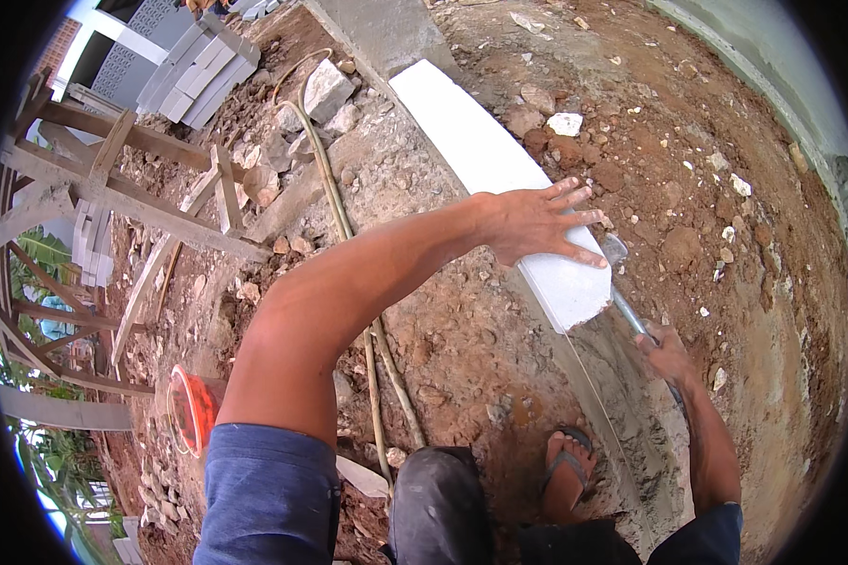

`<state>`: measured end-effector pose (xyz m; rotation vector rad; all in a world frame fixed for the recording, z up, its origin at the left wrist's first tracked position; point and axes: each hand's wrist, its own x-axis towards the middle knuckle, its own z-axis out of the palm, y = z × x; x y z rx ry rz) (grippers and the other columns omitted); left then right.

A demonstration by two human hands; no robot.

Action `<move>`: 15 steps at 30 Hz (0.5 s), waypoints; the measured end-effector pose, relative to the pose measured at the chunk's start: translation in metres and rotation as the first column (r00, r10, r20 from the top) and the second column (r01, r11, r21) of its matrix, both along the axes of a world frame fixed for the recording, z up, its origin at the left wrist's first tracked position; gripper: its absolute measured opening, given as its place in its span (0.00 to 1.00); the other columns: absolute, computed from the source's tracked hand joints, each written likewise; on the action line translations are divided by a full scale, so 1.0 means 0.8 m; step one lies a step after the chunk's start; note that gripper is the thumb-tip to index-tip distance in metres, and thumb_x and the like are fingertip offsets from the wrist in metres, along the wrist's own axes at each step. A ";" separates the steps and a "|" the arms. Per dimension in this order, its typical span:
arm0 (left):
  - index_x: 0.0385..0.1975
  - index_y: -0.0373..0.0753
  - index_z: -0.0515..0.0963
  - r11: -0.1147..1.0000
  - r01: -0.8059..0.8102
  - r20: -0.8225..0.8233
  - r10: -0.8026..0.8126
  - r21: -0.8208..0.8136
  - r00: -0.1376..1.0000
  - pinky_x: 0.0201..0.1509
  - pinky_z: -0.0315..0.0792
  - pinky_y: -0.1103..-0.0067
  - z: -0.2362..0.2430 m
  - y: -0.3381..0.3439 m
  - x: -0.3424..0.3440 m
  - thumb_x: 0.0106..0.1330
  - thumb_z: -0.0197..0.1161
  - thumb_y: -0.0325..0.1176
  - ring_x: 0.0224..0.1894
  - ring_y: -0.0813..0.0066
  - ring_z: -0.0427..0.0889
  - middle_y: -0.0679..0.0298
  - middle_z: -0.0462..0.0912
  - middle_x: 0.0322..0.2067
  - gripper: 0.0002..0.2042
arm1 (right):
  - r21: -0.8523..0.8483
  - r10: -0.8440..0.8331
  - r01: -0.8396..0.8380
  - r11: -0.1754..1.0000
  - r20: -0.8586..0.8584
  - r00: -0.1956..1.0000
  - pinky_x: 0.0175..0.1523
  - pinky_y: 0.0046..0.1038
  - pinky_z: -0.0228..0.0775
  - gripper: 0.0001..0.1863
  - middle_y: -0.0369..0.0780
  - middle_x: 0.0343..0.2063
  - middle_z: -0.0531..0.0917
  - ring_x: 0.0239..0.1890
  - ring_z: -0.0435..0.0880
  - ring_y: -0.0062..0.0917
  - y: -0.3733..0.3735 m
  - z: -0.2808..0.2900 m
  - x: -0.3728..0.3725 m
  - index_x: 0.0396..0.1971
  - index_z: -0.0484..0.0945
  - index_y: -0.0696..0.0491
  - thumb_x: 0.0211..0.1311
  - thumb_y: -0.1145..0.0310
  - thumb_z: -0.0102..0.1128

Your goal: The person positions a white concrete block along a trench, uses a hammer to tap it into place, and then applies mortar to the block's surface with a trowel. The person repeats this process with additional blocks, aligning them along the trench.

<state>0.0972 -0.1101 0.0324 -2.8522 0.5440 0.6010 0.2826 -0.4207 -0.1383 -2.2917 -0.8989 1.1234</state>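
Left hand (pixel 544 226) lies spread on a white block (pixel 476 141), arm (pixel 377 268) bent; to its right, right hand (pixel 666 355) clenches a metal-shafted tool (pixel 628 313).

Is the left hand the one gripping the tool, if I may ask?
No, the left hand lies spread on the white block, while the right hand grips the tool.

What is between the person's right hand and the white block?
In the head view, a metal tool held by the right hand: its shaft spans the gap toward the white block.
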 end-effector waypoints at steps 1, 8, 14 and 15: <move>0.73 0.76 0.40 1.000 -0.001 -0.002 0.001 -0.022 1.000 0.80 0.41 0.53 -0.008 0.004 0.001 0.42 0.78 0.30 0.76 0.44 0.42 0.51 0.44 0.74 0.62 | -0.001 0.019 -0.019 1.000 -0.058 0.998 0.59 0.35 0.68 0.29 0.52 0.52 0.79 0.55 0.78 0.39 0.003 -0.001 0.005 0.57 0.74 0.64 0.65 0.56 0.60; 0.73 0.78 0.42 0.995 -0.062 -0.118 0.052 -0.084 0.992 0.72 0.63 0.61 0.000 0.000 0.001 0.40 0.81 0.33 0.66 0.46 0.63 0.50 0.61 0.64 0.63 | -0.132 -0.062 0.030 0.991 -0.250 0.966 0.37 0.29 0.71 0.27 0.43 0.37 0.80 0.34 0.80 0.27 0.028 0.060 0.003 0.57 0.75 0.60 0.63 0.57 0.61; 0.72 0.79 0.47 0.992 0.023 0.061 -0.016 -0.121 0.998 0.68 0.65 0.59 -0.020 0.010 0.002 0.37 0.82 0.38 0.62 0.45 0.69 0.51 0.67 0.59 0.61 | 0.114 -0.018 0.044 0.992 -0.221 0.975 0.25 0.22 0.63 0.25 0.37 0.29 0.78 0.21 0.72 0.17 0.122 0.031 0.043 0.59 0.71 0.61 0.68 0.61 0.56; 0.71 0.80 0.49 0.990 0.035 0.087 -0.023 -0.137 0.996 0.68 0.65 0.58 -0.031 0.013 -0.008 0.35 0.82 0.39 0.62 0.44 0.69 0.51 0.68 0.58 0.61 | 0.208 -0.050 0.145 0.967 -0.406 0.913 0.25 0.22 0.63 0.24 0.36 0.29 0.78 0.21 0.71 0.18 0.151 0.041 0.025 0.59 0.71 0.61 0.69 0.62 0.54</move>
